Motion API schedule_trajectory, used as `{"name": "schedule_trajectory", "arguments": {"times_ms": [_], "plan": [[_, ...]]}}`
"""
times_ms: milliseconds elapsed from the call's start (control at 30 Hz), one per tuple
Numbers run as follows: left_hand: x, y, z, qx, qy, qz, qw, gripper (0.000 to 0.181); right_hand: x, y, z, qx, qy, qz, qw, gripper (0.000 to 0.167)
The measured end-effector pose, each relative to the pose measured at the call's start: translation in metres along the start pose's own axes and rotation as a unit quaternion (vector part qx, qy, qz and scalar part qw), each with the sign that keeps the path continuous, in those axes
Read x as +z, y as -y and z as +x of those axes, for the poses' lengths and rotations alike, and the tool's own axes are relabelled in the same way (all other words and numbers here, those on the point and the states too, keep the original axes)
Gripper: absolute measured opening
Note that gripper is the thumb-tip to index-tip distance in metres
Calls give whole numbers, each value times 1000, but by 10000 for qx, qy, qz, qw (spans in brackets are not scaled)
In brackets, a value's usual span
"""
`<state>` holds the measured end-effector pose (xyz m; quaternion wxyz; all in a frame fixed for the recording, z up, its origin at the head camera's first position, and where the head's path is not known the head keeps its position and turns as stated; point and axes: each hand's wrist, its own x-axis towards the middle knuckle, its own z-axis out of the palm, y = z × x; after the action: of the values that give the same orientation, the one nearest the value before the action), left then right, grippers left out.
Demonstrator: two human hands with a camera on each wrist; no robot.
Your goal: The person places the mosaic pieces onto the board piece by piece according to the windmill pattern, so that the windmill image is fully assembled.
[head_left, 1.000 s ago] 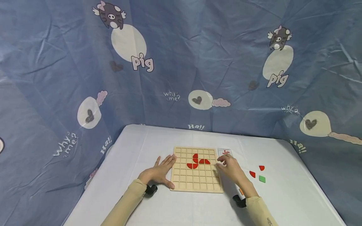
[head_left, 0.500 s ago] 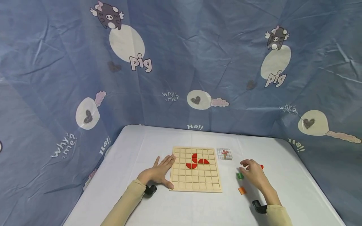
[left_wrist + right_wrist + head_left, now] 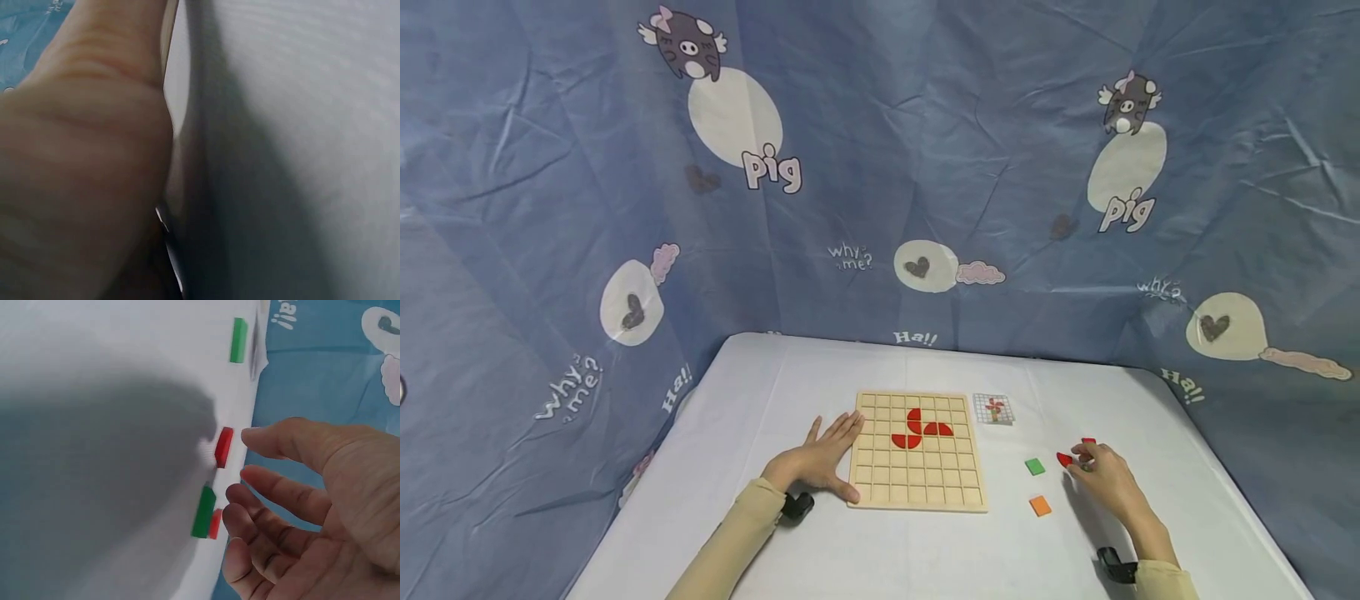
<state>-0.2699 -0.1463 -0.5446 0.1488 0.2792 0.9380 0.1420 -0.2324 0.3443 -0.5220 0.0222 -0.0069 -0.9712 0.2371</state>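
Note:
A wooden grid board point(image 3: 917, 493) lies on the white table, with several red quarter-circle pieces point(image 3: 913, 417) set in its squares. My left hand point(image 3: 816, 462) rests spread along the board's left edge, thumb at the lower corner. To the right, my right hand point(image 3: 1111, 482) hovers over loose pieces with thumb and fingertips apart and nothing between them. A red quarter-circle piece point(image 3: 1063, 459) lies just by its fingertips. Another red piece point(image 3: 1088, 440) and a green tile point(image 3: 204, 512) are close by, partly covered by the hand in the head view.
A small pattern card point(image 3: 994, 409) with a red pinwheel design lies at the board's upper right. Between board and right hand lie a green tile point(image 3: 1035, 467) and an orange tile point(image 3: 1041, 506). A blue printed cloth point(image 3: 850, 200) hangs behind the table.
From beside the board's right edge, my right hand has moved right to the loose red pieces, uncovering the card and the nearer green and orange tiles. My left hand stays in place.

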Motion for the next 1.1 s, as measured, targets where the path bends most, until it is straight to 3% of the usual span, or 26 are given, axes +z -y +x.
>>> {"name": "schedule_trajectory", "arguments": {"times_ms": [167,600,833,1100], "plan": [[1,1,0,12,-38,-13,10000,132,5,-3,1,180,87,-41,9998,36],[-2,-2,-1,1,26,46,10000,133,12,-5,8,44,-21,-86,10000,26],[-2,-1,-1,14,-24,66,10000,133,10,-4,13,-219,-71,-125,9997,23],[0,0,0,37,-14,97,9999,133,11,0,24,-297,179,-108,9993,25]]}}
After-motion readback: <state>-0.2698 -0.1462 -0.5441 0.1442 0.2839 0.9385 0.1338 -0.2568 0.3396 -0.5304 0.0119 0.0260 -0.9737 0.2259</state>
